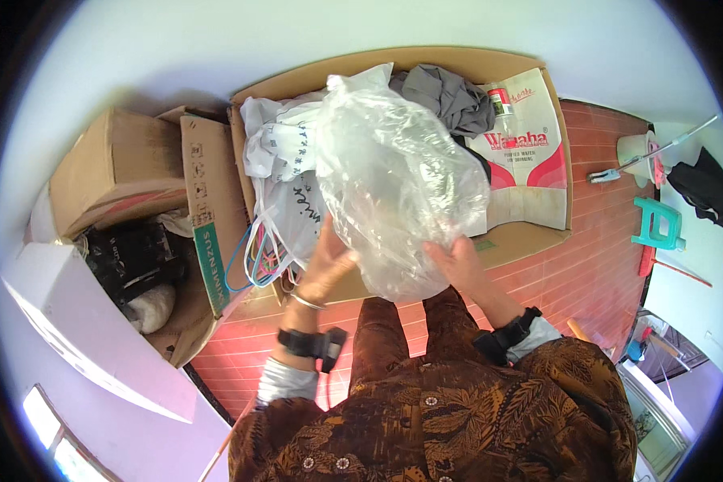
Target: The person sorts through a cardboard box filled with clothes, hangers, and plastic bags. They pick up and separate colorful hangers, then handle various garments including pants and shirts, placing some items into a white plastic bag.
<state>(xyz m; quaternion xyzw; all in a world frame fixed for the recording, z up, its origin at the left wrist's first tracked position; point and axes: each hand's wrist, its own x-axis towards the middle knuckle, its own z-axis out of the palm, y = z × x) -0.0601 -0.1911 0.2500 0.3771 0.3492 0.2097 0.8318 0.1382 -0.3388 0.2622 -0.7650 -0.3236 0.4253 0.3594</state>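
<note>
A large, crumpled clear plastic bag (397,181) is puffed up above a wide cardboard box (458,55). My right hand (461,265) grips its lower right edge. At its lower left edge is my left hand (331,265), thumb against the plastic and fingers partly hidden. White plastic bags (286,147) with printed writing fill the left of the box, beside my left hand. Coloured cords or hangers (265,256) poke out below them. Behind the clear bag lies bunched grey fabric (446,99). To the right are a Wahaha water carton (521,162) and a clear bottle with a red label (501,105).
On the left, an open cardboard box (208,205) holds a black package (135,259) and a white bundle (153,307). Another carton (117,165) stands behind. Across the red floor (596,175) are a pale bucket (634,153), a mop (657,153) and a teal stool (658,223).
</note>
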